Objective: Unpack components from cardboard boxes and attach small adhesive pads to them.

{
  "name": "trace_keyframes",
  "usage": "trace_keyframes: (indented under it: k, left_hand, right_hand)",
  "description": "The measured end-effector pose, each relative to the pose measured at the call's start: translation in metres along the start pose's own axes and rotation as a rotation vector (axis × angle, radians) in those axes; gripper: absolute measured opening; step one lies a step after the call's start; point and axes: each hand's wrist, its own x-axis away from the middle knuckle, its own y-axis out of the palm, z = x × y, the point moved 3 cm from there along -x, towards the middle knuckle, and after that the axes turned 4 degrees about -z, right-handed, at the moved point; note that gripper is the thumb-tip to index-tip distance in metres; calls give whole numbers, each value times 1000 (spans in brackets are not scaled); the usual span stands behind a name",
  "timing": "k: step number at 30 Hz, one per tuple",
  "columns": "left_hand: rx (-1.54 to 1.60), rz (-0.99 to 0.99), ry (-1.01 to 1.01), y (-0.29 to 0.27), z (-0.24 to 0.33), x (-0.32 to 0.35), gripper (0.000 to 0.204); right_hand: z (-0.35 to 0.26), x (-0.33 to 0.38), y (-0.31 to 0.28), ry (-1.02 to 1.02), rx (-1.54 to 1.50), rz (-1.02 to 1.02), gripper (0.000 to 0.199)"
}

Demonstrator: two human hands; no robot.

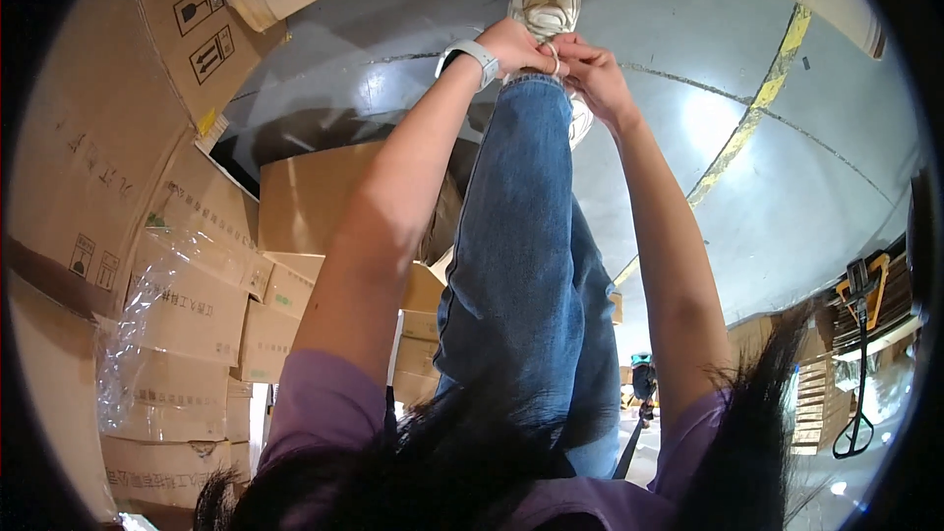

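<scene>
Both arms reach down over my leg in blue jeans [519,187] to a white shoe [547,2] on the floor. A pale shoelace loop [555,59] shows between my hands, just above the jeans' cuff. My left hand [513,45], with a pale watch [475,55] on its wrist, is closed on the lace; the fingertips are partly hidden. My right hand [597,76] pinches the lace from the other side with thumb and fingers. Part of a second white shoe [581,125] shows behind the leg.
Large cardboard boxes [88,152] are stacked on the left, with clear plastic wrap [147,305] along them. A yellow line [733,143] crosses the grey floor [678,69]. On the right stands a pallet truck handle [861,320] beside stacked brown material.
</scene>
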Motion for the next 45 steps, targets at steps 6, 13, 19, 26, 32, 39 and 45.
trace_keyframes:
  k: [6, 13, 19, 26, 32, 39, 45]
  left_hand:
    - [153, -169, -82, -4, -3, 5, 20]
    - [455, 95, -36, 21, -25, 17, 13]
    - [408, 567, 130, 20, -37, 19, 17]
    - [1, 838, -3, 7, -60, 30, 16]
    - [-262, 801, -65, -13, -107, 65, 42]
    - [-280, 563, -197, 36, -88, 221, 47]
    - [-149, 632, -129, 68, 23, 367, 50]
  right_hand:
    - [-16, -6, -1, 122, 316, -53, 16]
    - [-12, 1, 6, 21, 518, 52, 15]
    - [-15, 10, 12, 36, 514, 286, 17]
    - [-36, 19, 3, 34, 1157, 294, 16]
    - [-65, 62, 7, 157, 1339, 210, 39]
    - [-71, 262, 6, 263, 1535, 295, 18]
    - [-120, 403, 56, 298, 1082, 282, 21]
